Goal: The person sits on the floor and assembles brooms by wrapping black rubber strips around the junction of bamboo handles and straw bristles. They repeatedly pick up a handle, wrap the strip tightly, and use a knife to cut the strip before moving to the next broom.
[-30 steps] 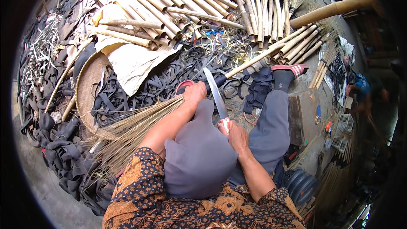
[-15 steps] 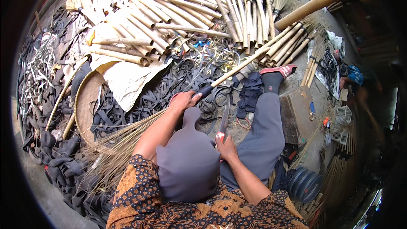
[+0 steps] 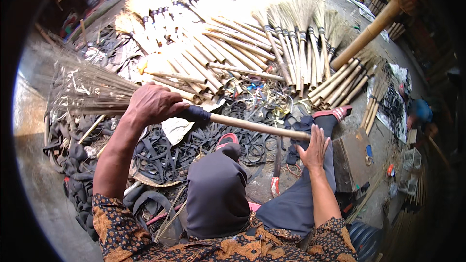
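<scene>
A stick broom [image 3: 257, 125] is raised crosswise in front of me, its bristles fanning out to the left. My left hand [image 3: 154, 103] is wrapped round it beside the dark rubber binding. With fingers stretched upward, my right hand [image 3: 314, 148] is open, its palm at the right end of the bamboo handle; whether it presses on that end I cannot tell. Beside my right leg lies a knife [image 3: 275, 186] with a red and white handle, its dark blade pointing away from me. Dark rubber strips [image 3: 162, 150] cover the ground beneath the broom.
Many finished brooms [image 3: 303, 43] lie in rows at the back. A thick bamboo pole [image 3: 366, 34] slants in at upper right. By my right foot stands a wooden block [image 3: 353, 160]. Another person [image 3: 421, 111] is at far right, with white plastic baskets [image 3: 412, 159] nearer.
The broom has been lifted and swung from slanting to nearly level, its bristles now at far left. My right hand has let go of the knife and moved up to the handle's end.
</scene>
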Demonstrator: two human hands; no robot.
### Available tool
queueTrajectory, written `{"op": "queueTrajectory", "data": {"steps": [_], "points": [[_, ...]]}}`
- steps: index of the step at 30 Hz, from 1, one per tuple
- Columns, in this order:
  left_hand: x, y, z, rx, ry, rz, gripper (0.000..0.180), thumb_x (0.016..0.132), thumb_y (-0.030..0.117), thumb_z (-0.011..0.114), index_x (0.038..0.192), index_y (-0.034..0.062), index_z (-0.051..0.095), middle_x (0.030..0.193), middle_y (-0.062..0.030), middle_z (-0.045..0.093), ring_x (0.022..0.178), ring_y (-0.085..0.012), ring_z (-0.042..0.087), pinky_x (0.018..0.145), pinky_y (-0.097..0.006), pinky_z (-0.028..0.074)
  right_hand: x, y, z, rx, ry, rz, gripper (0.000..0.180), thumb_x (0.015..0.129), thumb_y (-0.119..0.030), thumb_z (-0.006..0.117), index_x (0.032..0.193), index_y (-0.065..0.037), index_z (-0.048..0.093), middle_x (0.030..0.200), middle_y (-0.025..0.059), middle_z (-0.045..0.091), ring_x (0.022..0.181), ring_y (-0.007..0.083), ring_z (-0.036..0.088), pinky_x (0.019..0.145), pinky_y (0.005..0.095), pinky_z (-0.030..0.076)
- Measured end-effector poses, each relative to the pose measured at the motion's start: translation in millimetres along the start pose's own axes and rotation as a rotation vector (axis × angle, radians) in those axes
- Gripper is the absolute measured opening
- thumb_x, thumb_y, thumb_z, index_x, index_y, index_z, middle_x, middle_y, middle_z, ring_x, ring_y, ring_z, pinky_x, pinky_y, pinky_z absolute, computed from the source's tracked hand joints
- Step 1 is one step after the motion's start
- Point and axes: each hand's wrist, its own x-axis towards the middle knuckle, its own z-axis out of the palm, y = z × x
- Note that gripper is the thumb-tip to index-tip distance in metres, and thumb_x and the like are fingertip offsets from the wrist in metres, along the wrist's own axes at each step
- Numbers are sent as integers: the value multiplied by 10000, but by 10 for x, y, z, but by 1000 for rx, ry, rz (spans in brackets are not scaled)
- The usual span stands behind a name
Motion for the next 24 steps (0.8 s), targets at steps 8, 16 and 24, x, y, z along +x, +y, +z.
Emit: {"op": "queueTrajectory", "data": {"steps": [8,16,24], "points": [[-80,938,-711,-297,487,185,584,933,518,718,1331,95,653,1120,-167,699,1064,-333,682,934,-472,537,-785,-721,292,526,-263,49,248,818,-296,807,869,-90,679,780,201,710,767,417,720,659,489,535],[-43,2857,-346,-626,135,852,518,849,522,771,1076,65,682,1038,-128,699,1013,-323,701,897,-455,523,-1385,-983,864,548,-734,272,363,873,-412,764,950,-59,725,890,179,751,814,351,737,709,450,551],[162,2952,-3,-805,505,942,442,929,475,698,1127,81,653,1068,-112,620,1067,-288,593,988,-433,445,40,-2376,431,824,-477,65,438,924,-440,736,1027,-14,732,920,170,751,857,265,729,772,427,557]]}}
